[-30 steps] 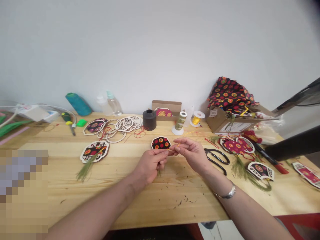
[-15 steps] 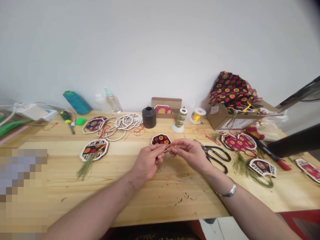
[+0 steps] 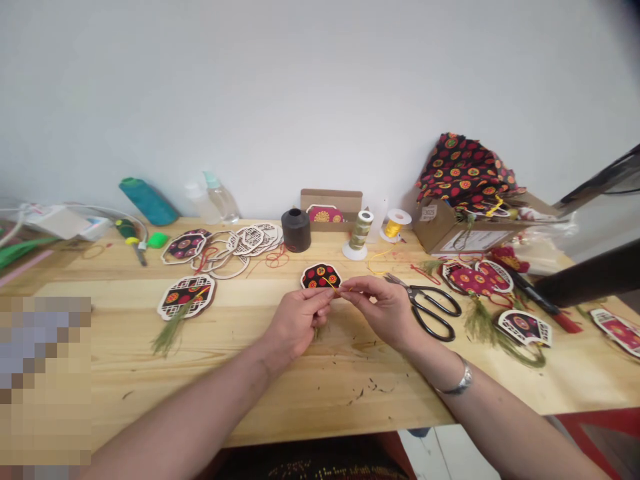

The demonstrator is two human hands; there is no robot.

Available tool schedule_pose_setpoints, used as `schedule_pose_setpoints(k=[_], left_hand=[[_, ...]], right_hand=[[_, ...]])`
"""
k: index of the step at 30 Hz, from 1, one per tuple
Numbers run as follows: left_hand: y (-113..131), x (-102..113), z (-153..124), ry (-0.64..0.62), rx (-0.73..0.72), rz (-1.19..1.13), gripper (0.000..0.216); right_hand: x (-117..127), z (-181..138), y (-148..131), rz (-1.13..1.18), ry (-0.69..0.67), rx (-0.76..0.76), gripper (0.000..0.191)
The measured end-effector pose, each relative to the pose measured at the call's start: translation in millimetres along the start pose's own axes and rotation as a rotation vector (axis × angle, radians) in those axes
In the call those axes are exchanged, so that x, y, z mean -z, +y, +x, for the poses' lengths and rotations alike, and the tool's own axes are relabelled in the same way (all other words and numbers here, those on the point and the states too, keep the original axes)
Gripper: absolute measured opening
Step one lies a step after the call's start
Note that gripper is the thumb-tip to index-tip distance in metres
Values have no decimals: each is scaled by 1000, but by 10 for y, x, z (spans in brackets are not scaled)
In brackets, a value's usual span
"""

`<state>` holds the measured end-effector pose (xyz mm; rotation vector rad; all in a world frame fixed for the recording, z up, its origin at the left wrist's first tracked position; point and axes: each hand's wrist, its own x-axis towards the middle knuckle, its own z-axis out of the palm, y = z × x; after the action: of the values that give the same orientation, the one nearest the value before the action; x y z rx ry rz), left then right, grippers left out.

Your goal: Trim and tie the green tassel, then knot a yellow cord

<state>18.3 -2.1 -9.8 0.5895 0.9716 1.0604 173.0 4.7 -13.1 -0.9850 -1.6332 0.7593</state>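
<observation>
Both hands meet over the middle of the table, fingers pinched close together. My left hand is closed on a yellow cord beside a wood-framed ornament with black, red-dotted fabric. The ornament's lower part is hidden behind the fingers, and a bit of green tassel shows below them. My right hand pinches the same cord at its fingertips. Just right of that hand lie black-handled scissors, their blades pointing toward the back left.
Behind the hands stand a black thread cone, a green thread spool and a yellow cord spool. Finished tasselled ornaments lie left and right. A cardboard box holds patterned fabric.
My hands stay together, with small finger movements along the yellow cord. More of the ornament's fabric face shows above the fingers now. The view has shifted slightly.
</observation>
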Motion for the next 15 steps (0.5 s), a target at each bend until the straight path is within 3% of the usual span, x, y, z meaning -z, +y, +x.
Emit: schedule_pose_setpoints(k=[15], left_hand=[[-16, -21, 2, -46, 38, -31, 26]], right_hand=[[-1, -14, -4, -289, -4, 149, 12]])
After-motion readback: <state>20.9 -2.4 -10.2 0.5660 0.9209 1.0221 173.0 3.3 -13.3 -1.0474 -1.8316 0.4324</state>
